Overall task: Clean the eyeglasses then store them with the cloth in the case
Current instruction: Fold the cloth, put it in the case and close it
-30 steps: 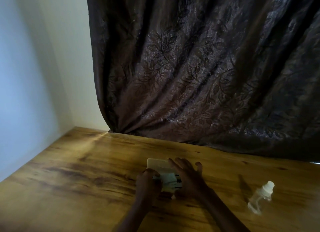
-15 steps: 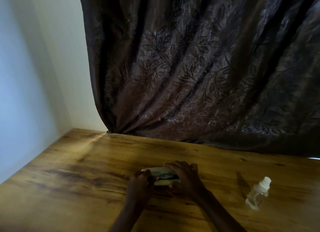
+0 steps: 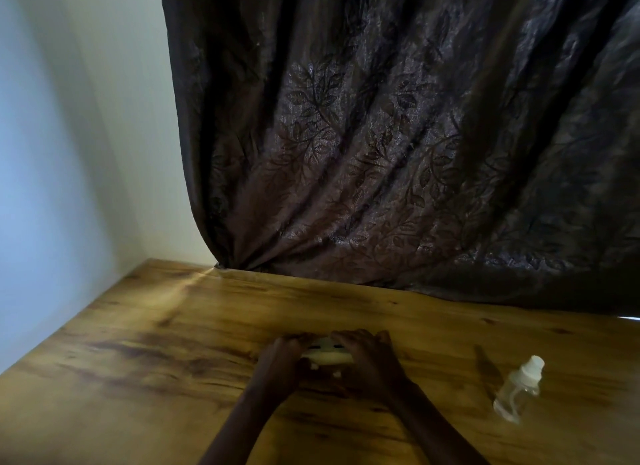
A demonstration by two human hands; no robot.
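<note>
A pale cream eyeglasses case [image 3: 327,356] lies on the wooden table [image 3: 138,360], its lid down with only a thin dark gap showing along the top. My left hand [image 3: 282,362] grips the case's left end. My right hand [image 3: 369,360] covers its right end, fingers curled over the lid. The eyeglasses and the cloth are hidden from view.
A small clear spray bottle [image 3: 517,388] with a white cap stands on the table to the right of my hands. A dark leaf-patterned curtain [image 3: 381,152] hangs along the table's far edge. A pale wall [image 3: 69,152] borders the left side.
The case lid stood raised a second ago and has come down onto the base. Both hands have closed in around the case.
</note>
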